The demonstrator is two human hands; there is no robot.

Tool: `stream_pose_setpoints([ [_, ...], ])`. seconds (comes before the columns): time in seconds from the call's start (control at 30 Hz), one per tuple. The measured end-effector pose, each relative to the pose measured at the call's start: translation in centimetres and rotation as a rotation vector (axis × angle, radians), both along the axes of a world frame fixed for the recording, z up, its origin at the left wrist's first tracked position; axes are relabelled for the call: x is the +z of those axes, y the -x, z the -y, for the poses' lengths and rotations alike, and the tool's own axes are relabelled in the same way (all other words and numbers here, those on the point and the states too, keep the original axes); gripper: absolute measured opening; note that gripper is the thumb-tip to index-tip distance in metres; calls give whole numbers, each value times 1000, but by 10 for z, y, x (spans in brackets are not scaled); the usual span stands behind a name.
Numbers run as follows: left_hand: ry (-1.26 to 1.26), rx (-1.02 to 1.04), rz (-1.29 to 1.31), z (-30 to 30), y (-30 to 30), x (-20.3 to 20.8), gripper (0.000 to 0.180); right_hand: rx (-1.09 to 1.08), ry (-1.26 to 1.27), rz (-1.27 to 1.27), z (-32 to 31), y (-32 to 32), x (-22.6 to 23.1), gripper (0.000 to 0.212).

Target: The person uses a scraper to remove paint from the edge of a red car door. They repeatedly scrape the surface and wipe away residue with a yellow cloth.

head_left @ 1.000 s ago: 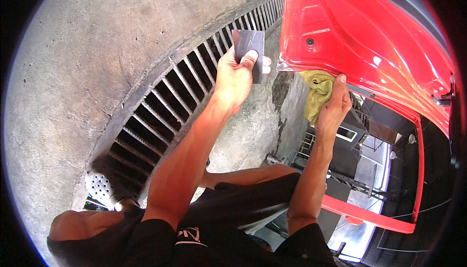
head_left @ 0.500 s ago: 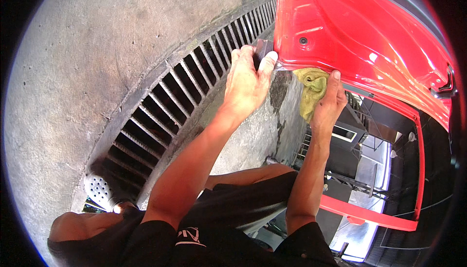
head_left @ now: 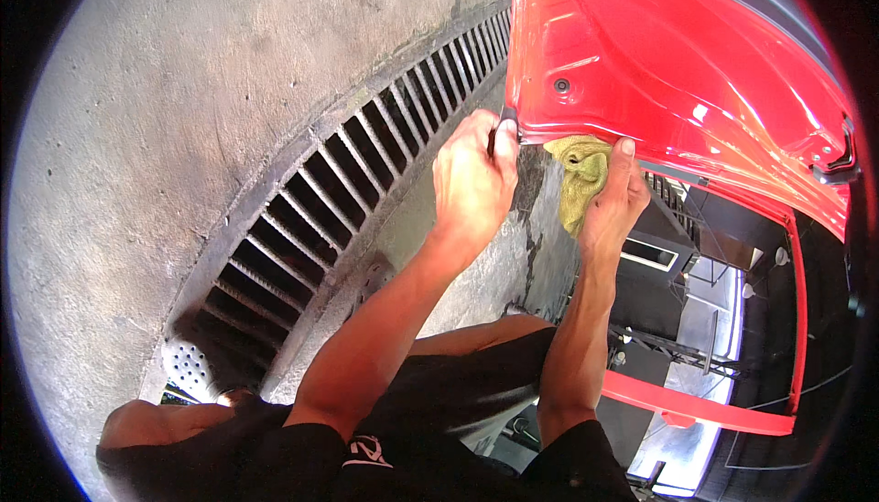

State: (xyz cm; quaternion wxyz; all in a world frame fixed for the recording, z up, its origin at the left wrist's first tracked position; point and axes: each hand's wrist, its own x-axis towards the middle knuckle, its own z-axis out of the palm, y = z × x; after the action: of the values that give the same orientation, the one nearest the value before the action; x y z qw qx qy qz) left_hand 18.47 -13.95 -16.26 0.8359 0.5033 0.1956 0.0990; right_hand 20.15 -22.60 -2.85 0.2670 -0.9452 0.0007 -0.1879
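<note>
A glossy red car door [head_left: 586, 44] fills the upper right, its lower corner close to my hands. At that corner my left hand [head_left: 476, 172] is closed, thumb against fingers, on a small dark flat piece [head_left: 508, 116]; most of it is hidden by the fingers, so its kind does not show. My right hand [head_left: 615, 200] presses a yellow-green cloth [head_left: 579, 177] to the door's bottom edge. The thumb lies up against the red panel, and the cloth hangs bunched beside the palm.
A long floor drain with a metal bar grate [head_left: 302, 214] curves across the concrete floor [head_left: 165, 136]. My perforated light shoe [head_left: 188, 369] rests by its near end. At right, a red frame [head_left: 705, 401] stands beyond my right forearm, with dark structures behind.
My left hand has turned and drawn slightly lower at the door corner, so less of the dark piece shows. The right hand and cloth stay nearly in place.
</note>
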Motion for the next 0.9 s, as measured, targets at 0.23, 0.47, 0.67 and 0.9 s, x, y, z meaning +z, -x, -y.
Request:
stream_pose_setpoints([
  [0.23,26,-41,154,1,-6,-15,24,-37,-64,-9,-6,3,-1,49],
  [0.47,-16,72,314,-4,-36,-29,30,-36,-125,-10,-15,-1,-2,47],
  [0.67,108,-195,201,-23,-66,-27,28,-8,-177,-70,-10,0,-1,42],
  [0.9,50,-16,324,-10,-36,-45,31,-43,-177,-51,-8,1,-4,41],
])
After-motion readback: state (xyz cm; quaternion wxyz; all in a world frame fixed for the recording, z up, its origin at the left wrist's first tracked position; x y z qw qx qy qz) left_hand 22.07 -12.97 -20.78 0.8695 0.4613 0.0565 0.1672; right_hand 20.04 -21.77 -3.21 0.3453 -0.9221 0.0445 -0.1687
